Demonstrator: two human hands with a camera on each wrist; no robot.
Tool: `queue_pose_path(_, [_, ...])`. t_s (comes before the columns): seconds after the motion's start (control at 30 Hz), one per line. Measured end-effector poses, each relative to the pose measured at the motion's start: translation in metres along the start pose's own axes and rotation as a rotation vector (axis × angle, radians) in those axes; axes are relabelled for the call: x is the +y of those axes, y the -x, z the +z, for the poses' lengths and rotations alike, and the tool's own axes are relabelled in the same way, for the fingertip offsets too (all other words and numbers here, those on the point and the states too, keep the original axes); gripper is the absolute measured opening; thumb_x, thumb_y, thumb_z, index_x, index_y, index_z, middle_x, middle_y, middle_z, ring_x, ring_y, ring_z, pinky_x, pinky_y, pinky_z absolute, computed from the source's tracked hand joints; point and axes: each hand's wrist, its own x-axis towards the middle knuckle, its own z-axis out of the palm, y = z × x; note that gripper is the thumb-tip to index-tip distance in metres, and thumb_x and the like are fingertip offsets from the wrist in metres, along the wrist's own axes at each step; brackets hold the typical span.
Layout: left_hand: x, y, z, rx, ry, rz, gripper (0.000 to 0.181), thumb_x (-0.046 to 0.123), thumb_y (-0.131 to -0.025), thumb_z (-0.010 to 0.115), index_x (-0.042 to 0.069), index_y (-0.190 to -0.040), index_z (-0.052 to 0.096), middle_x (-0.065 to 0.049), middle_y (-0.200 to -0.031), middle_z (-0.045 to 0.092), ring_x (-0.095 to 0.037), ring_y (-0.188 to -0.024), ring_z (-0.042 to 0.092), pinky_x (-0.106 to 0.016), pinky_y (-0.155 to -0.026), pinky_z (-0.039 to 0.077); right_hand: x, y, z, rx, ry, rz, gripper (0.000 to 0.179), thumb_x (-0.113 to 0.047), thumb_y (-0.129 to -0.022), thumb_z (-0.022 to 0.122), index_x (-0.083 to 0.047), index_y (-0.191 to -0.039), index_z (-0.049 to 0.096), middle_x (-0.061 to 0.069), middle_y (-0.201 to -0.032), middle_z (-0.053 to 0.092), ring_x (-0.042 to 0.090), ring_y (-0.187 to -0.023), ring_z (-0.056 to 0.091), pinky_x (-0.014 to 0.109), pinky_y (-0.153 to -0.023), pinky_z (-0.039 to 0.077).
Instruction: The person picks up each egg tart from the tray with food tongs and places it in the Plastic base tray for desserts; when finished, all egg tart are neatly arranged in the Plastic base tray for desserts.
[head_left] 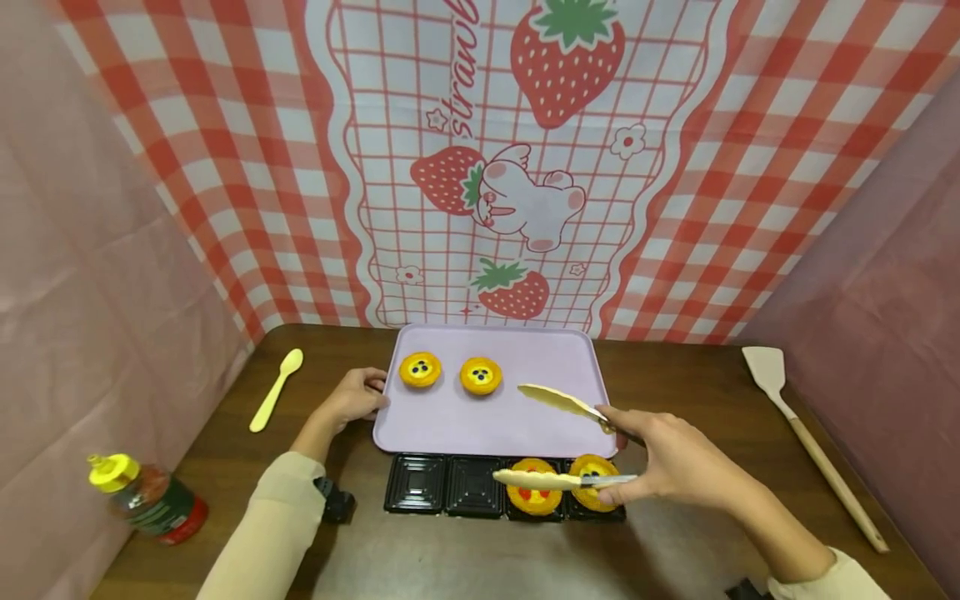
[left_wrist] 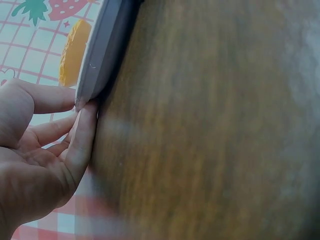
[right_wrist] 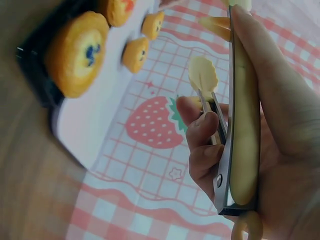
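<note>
My left hand (head_left: 356, 395) pinches the left edge of the lilac tray (head_left: 540, 354) between thumb and fingers. Two tarts with blue dots lie on the tray, a left one (head_left: 420, 369) and a right one (head_left: 481, 377). My right hand (head_left: 671, 458) grips a pair of cream-tipped tongs (right_wrist: 244, 125), its arms spread wide and nothing between them. One tong arm reaches over the tray. The other overlaps a red-dotted tart (head_left: 534, 500) and a blue-dotted tart (head_left: 592, 471) in the head view; both sit in the black compartment tray (head_left: 416, 483), whose two left compartments are bare.
At the far left stands a bottle with a yellow cap (head_left: 153, 500), near a pale yellow spoon (head_left: 276, 392). A spatula with a wooden handle (head_left: 821, 454) lies along the right side. A checked strawberry cloth (head_left: 675, 208) hangs behind the table.
</note>
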Motion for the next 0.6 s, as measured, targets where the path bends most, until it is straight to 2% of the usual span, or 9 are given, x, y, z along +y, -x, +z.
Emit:
queue_pose_path(0.2, [0.0,-0.001,-0.001,-0.009,0.006,0.009,0.054,-0.003,-0.085,0.064,-0.012,-0.135,0.046,-0.02,-0.106,0.053,-0.022,-0.084,0.057,-0.035,-0.067,0.058,0.003,-0.037,-0.005,0.023,-0.038,-0.017,0.101,-0.065,-0.063,0.083,-0.002,-0.137,0.057,-0.01,-0.091,0.062,0.007,-0.071,0.05,0.025,-0.059,0.042])
queue_pose_path(0.47, [-0.002,-0.001,-0.003,0.0,0.011,0.006,0.051,-0.004,-0.085,0.064,-0.012,-0.133,0.047,-0.017,-0.1,0.053,-0.02,-0.08,0.056,-0.034,-0.063,0.057,0.015,-0.082,0.017,-0.026,-0.079,0.046,0.099,-0.063,-0.067,0.082,-0.004,-0.14,0.054,-0.004,-0.091,0.059,0.013,-0.067,0.046,0.027,-0.054,0.039])
queue_pose_path(0.6, [-0.003,0.001,-0.002,-0.001,0.018,0.001,0.051,-0.003,-0.085,0.064,-0.012,-0.133,0.048,-0.016,-0.099,0.054,-0.02,-0.079,0.056,-0.033,-0.062,0.056,0.022,-0.096,0.025,-0.041,-0.06,0.077,0.101,-0.063,-0.067,0.083,-0.003,-0.143,0.052,0.002,-0.095,0.064,0.017,-0.071,0.054,0.029,-0.055,0.042])
